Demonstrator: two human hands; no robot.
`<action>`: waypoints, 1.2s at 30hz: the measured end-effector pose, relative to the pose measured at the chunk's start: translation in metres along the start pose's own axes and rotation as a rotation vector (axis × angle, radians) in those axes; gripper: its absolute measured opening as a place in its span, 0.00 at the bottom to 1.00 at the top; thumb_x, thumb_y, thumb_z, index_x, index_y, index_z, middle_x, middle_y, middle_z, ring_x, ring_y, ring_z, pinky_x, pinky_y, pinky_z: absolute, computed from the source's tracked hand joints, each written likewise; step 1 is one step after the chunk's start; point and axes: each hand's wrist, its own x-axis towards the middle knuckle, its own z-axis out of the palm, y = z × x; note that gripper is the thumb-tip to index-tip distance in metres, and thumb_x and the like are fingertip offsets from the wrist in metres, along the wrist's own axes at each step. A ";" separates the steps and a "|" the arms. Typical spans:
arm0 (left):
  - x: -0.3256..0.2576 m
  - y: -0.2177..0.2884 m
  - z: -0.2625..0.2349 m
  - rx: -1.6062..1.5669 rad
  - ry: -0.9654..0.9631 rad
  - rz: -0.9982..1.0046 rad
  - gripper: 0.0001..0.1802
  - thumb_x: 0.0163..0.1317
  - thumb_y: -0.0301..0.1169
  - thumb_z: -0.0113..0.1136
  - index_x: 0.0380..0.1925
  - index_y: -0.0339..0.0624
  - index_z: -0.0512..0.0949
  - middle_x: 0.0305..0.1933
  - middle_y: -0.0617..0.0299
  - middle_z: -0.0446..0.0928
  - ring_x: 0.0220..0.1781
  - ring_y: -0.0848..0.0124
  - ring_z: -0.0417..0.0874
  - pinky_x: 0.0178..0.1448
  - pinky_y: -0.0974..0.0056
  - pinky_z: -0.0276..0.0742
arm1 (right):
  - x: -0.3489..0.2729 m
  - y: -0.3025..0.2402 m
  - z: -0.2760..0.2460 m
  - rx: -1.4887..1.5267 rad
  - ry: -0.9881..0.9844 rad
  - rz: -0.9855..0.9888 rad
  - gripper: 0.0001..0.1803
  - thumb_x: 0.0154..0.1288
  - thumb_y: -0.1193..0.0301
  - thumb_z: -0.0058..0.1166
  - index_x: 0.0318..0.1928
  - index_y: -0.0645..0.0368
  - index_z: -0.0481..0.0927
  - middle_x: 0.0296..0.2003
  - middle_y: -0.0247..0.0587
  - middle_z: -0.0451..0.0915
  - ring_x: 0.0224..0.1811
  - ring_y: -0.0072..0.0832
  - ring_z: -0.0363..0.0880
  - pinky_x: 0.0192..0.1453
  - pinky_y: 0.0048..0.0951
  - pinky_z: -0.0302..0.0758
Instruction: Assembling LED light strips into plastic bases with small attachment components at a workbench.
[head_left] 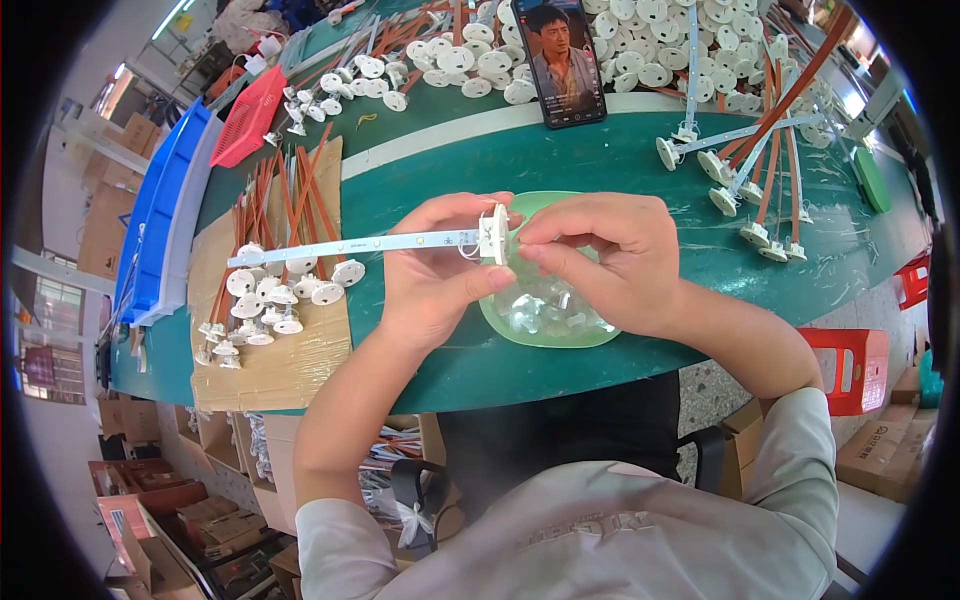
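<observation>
left hand (pixel 432 272) clamping white end disc (pixel 501 236) mid-view, led strip (pixel 350 246) pointing nine o'clock; right hand (pixel 622 262) pinching beside disc, held piece unclear; keeping disc square above green bowl (pixel 552 341), five o'clock, probably helping.

Smooth white plastic disc (pixel 501 232); glossy green tabletop (pixel 720 285); brown cardboard sheet (pixel 300 372); smooth blue plastic bin (pixel 162 225)
</observation>
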 end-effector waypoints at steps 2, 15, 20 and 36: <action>-0.001 0.001 0.003 -0.024 0.038 -0.010 0.32 0.47 0.15 0.74 0.54 0.37 0.75 0.58 0.49 0.78 0.60 0.59 0.80 0.64 0.52 0.77 | -0.002 0.001 0.003 0.073 0.025 0.015 0.08 0.60 0.84 0.62 0.40 0.67 0.85 0.36 0.46 0.86 0.37 0.24 0.86 0.41 0.23 0.83; -0.002 0.004 -0.003 -0.022 0.076 -0.014 0.32 0.46 0.14 0.74 0.54 0.36 0.76 0.57 0.46 0.78 0.60 0.54 0.81 0.66 0.50 0.77 | 0.003 -0.002 0.004 -0.183 0.009 -0.228 0.07 0.56 0.80 0.65 0.37 0.62 0.86 0.34 0.43 0.86 0.32 0.34 0.86 0.36 0.28 0.81; -0.002 0.002 0.001 -0.073 -0.019 0.015 0.30 0.47 0.13 0.72 0.54 0.36 0.75 0.57 0.45 0.78 0.61 0.53 0.80 0.67 0.49 0.77 | 0.003 -0.004 -0.003 -0.227 -0.041 -0.244 0.07 0.55 0.79 0.66 0.36 0.61 0.86 0.32 0.43 0.86 0.30 0.33 0.86 0.34 0.27 0.81; -0.008 -0.015 0.009 -0.213 0.009 -0.005 0.29 0.52 0.18 0.73 0.54 0.45 0.75 0.63 0.51 0.76 0.66 0.57 0.76 0.70 0.53 0.74 | 0.000 0.006 0.019 -0.358 0.231 -0.392 0.07 0.52 0.84 0.64 0.33 0.64 0.82 0.28 0.45 0.84 0.25 0.32 0.84 0.27 0.25 0.78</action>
